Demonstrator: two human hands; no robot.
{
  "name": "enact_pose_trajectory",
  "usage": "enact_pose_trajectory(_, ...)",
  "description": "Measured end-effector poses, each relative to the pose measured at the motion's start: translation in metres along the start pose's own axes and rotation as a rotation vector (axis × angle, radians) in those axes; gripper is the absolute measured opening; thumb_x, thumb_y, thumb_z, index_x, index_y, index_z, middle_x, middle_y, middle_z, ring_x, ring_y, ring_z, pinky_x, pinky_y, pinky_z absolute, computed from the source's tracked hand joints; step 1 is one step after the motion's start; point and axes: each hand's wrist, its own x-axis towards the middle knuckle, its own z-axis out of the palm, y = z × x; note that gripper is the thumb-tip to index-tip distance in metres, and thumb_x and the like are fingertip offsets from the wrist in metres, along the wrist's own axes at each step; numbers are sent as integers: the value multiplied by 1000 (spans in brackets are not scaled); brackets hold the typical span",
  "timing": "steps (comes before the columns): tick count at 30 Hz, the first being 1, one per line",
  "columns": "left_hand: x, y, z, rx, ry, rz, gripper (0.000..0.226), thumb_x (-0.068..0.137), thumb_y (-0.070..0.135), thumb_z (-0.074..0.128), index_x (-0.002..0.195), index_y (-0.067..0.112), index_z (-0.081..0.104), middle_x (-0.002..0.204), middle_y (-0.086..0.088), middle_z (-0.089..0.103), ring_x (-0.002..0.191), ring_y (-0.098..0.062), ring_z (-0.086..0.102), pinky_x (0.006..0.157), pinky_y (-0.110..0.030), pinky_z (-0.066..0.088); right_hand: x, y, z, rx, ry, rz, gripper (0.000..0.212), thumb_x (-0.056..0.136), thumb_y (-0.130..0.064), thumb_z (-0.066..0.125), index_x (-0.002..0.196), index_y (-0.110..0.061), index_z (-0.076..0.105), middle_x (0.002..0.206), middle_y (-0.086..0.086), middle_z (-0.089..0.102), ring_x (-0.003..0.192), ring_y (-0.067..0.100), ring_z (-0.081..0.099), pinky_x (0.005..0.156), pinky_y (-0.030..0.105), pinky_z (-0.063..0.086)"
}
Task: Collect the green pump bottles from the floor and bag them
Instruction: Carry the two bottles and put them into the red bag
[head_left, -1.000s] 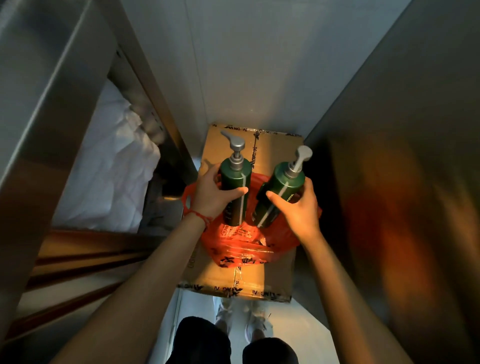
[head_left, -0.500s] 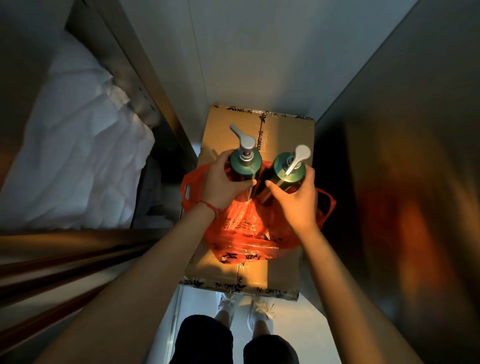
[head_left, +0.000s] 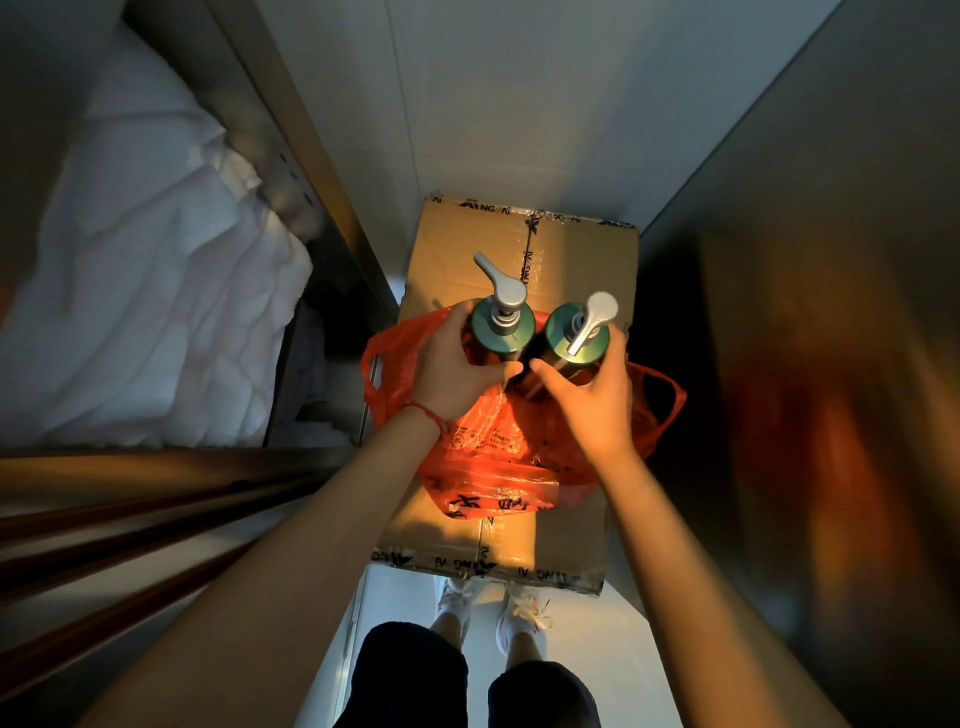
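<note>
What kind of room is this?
Probably a narrow storage corner or closet, though I can't be sure. Plain walls close in around a taped cardboard box, and white bedding is piled on a metal shelf beside it.

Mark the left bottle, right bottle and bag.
left bottle (head_left: 501, 332), head view, green shoulder below the pump.
right bottle (head_left: 563, 338), head view, green shoulder beside the pump.
bag (head_left: 493, 447), head view, front wall.
</note>
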Motion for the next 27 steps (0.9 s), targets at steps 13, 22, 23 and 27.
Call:
enact_pose_trajectory(13, -10, -4, -2, 69, 42, -3, 80, 63, 12, 80, 131, 13, 39, 129, -6, 53, 119, -20, 48, 100, -33, 40, -15, -8, -8, 56, 24, 21, 67, 69, -11, 78, 127, -14, 43, 118, -6, 52, 109, -1, 49, 92, 2, 34)
enact_pose_trajectory(22, -35, 5, -1, 87, 142, 19, 66, 71, 15, 74, 129, 16, 42, 128, -1, 51, 122, -20, 45, 101, -37, 38, -32, -15, -22, 57, 6, 63, 66, 73, -14, 75, 130, -10, 43, 131, 6, 53, 121, 16, 50, 104, 29, 38)
enact_pose_trajectory(23, -39, 7, -2, 102, 156, 27, 64, 74, 17, 73, 130, 15, 42, 131, -5, 51, 123, -21, 45, 101, -36, 37, -35, -16, -24, 43, 8, 66, 66, 73, -15, 75, 130, -12, 44, 131, 7, 54, 121, 16, 51, 104, 30, 38)
enact_pose_trajectory(27, -64, 16, -3, 211, 205, 63, 58, 80, 19, 67, 131, 9, 42, 134, -13, 48, 125, -24, 42, 102, -34, 33, -48, -17, -34, -35, 11, 58, 65, 76, -20, 73, 133, -13, 43, 135, 8, 52, 124, 19, 49, 107, 39, 38)
